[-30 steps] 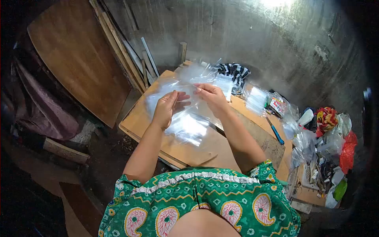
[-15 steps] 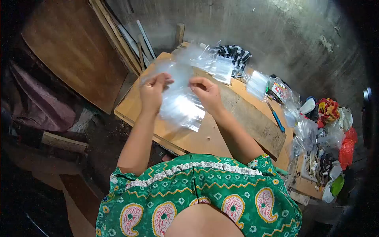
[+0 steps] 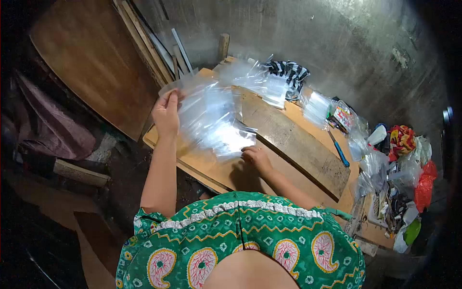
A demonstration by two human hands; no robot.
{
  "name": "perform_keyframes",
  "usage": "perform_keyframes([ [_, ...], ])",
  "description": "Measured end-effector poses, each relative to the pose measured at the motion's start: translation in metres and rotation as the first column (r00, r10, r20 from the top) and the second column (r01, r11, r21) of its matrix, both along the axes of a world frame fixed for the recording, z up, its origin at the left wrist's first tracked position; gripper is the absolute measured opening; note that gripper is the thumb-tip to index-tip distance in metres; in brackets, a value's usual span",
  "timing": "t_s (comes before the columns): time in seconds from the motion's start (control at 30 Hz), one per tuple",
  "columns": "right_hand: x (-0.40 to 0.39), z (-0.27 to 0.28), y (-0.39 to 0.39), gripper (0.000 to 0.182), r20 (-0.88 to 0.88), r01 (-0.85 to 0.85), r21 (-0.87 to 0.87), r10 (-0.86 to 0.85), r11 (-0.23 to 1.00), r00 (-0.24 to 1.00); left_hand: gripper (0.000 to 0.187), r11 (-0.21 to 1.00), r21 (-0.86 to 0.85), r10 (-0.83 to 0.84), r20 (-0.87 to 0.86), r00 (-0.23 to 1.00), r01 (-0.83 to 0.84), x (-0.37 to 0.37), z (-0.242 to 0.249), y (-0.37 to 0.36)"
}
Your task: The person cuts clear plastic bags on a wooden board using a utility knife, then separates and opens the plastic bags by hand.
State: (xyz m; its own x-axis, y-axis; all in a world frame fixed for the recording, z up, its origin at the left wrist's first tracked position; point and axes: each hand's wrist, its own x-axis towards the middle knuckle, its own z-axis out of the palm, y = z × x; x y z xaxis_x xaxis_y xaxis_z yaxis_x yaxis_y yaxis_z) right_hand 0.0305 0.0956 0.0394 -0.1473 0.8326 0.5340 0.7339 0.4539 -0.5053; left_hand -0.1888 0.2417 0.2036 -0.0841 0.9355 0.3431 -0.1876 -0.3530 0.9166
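Observation:
A loose pile of clear plastic bags [image 3: 211, 113] lies spread over the left part of the wooden table, with bright glare on its near end. My left hand [image 3: 167, 114] is closed, thumb and fingers pinching the far-left edge of a clear bag. At the pile's near right corner, my right hand [image 3: 257, 159] has its fingers bent together at the edge of a bag. Its fingertips are partly hidden, but they appear to pinch the plastic.
A long wooden board [image 3: 298, 139] lies across the table [image 3: 199, 168]. More clear bags [image 3: 276, 91] lie at the back, beside a black-and-white striped cloth bag [image 3: 288, 72]. A blue-handled knife [image 3: 340, 153] rests on the right, near clutter and a red plastic bag [image 3: 425, 185].
My hands have moved apart: the left outward to the left with the bag's edge, the right down toward the near corner. The plastic is spread wider across the table.

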Motion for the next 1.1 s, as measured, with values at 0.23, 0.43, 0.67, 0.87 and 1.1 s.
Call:
perform_keyframes([
  [0.23, -0.007, 0.198, 0.013, 0.005, -0.131, -0.192, 0.169, 0.215, 0.967, 0.968, 0.017, 0.948, -0.141, -0.29, 0.0, 0.957, 0.287, 0.032, 0.018, -0.031],
  [0.43, -0.005, 0.203, 0.06, 0.009, -0.652, -0.068, -0.047, 0.021, 0.997, 0.758, 0.018, 0.897, -0.228, -0.383, 0.022, 0.923, 0.378, 0.049, 0.027, -0.053],
  [0.67, -0.032, 0.184, 0.07, 0.003, -0.748, 0.102, 0.039, -0.039, 0.994, 0.663, 0.024, 0.772, -0.042, -0.574, 0.381, 0.725, 0.634, 0.039, 0.024, -0.068],
  [0.87, -0.038, 0.167, 0.075, 0.005, -0.859, 0.062, 0.108, 0.061, 0.992, 0.509, 0.018, 0.962, -0.017, -0.273, -0.074, 0.959, 0.272, 0.023, 0.002, -0.046],
  [1.1, 0.028, -0.012, 0.064, 0.04, 0.194, 0.035, -0.232, 0.011, 0.972, 0.981, 0.02, 0.988, 0.053, 0.136, 0.15, 0.979, -0.146, -0.045, 0.017, 0.003],
])
